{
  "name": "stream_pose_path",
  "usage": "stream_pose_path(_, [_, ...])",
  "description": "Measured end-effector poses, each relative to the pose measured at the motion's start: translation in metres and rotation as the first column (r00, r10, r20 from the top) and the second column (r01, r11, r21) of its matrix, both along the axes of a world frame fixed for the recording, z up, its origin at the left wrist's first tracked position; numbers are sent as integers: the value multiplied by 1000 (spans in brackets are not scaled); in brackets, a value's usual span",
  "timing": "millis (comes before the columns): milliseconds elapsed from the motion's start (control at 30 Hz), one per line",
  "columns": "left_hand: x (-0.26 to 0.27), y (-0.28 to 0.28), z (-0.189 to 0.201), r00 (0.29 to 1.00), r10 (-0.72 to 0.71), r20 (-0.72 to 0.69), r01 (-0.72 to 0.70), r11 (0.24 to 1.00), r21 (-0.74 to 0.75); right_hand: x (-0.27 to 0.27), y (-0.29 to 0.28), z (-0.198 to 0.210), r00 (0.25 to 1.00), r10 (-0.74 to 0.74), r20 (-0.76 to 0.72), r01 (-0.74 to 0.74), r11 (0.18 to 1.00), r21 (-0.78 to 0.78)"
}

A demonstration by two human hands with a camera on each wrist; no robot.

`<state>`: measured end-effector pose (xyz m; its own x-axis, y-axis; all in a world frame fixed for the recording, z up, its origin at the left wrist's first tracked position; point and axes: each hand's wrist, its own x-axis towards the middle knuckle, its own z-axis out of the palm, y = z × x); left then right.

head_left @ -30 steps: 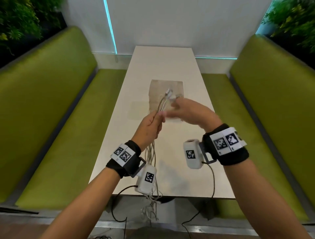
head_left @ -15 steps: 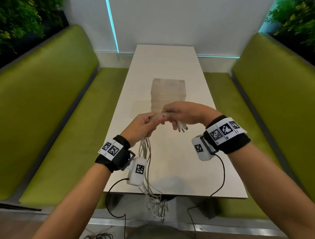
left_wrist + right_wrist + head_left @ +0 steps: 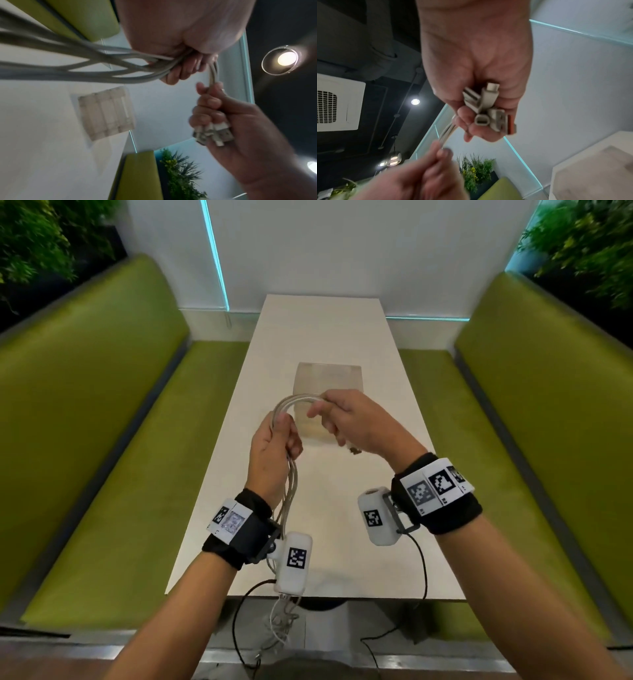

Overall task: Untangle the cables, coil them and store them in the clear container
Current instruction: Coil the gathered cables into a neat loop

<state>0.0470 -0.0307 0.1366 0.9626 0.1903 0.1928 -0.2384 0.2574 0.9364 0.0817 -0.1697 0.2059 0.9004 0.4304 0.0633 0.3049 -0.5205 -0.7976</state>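
Two hands, both raised above the table, one bundle of cables between them. Strands in the bundle: five or so, pale grey-white, smooth round sheathing (exact count uncertain where they overlap).

Right hand: fingers curled round the plug ends, clenched on them. Connectors poking out below the fist: at least four, flat rectangular shells, off-white plastic, one with an orange insert.

From that grip the cables arch up and over to the left hand, whose fingers are wrapped round the bundle. Below the left grip the strands hang slack, past the wrist and over the near table edge, ending in a loose tangle.

One clear container, boxy with rounded corners and ribbed walls, stands on the table just beyond both grips.

Table: white, smooth, long rectangle. Two green padded benches, one either side.
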Motion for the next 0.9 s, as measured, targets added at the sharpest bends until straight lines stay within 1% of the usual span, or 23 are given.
stream_pose_path(67, [3, -2, 4, 999, 31, 40, -30, 999, -20, -5, 7, -12, 1000, -19, 19, 19, 1000, 23])
stream_pose_path(133, [3, -2, 3, 999, 18, 51, -17, 1000, -10, -6, 12, -21, 994, -84, 75, 82, 996, 22])
stream_pose_path(200, [-1, -2, 2, 998, 28, 47, -33, 994, 103, -7, 15, -25, 984, -131, 122, 127, 991, 37])
stream_pose_path(267, [-5, 2, 1, 999, 34, 27, -39, 974, 222, -6, 12, -25, 977, -135, 166, 133, 991, 23])
stream_pose_path(333, [-6, 7, 0, 999, 46, 19, -50, 950, 309, -4, 7, -21, 975, -74, 209, 83, 996, -33])
stream_pose_path(400, [-6, 12, 1, 998, 36, 49, -52, 924, 380, -2, 5, -14, 972, 33, 231, -1, 991, -136])
stream_pose_path(500, [-8, 12, 3, 993, -77, 89, 32, 905, 424, 0, 1, 1, 963, 138, 230, -73, 959, -273])
stream_pose_path(567, [-8, 12, -1, 992, -110, 63, 63, 859, 507, 1, -3, 13, 955, 170, 245, -72, 930, -362])
stream_pose_path(633, [-11, 11, -8, 989, -151, -6, 129, 825, 551, 2, -8, 20, 954, 176, 244, -68, 916, -395])
stream_pose_path(700, [-13, 7, -8, 988, -149, -49, 151, 829, 539, 2, -9, 19, 961, 151, 234, -62, 935, -348])
stream_pose_path(733, [-12, 3, -5, 992, -115, -51, 125, 856, 501, 1, -7, 15, 967, 118, 225, -51, 959, -279])
stream_pose_path(800, [-8, -3, 4, 1000, -14, -20, 20, 940, 342, -4, -1, -3, 981, 11, 191, 1, 998, -62])
stream_pose_path(833, [-5, -4, 6, 999, 32, 0, -31, 962, 272, -8, 4, -12, 985, -47, 167, 42, 999, 30])
stream_pose_path(867, [-2, -6, 6, 997, 73, 19, -75, 968, 239, -11, 8, -22, 985, -92, 146, 82, 994, 78])
stream_pose_path(900, [-2, -6, 5, 994, 102, 34, -108, 965, 238, -15, 12, -29, 984, -114, 139, 103, 991, 86])
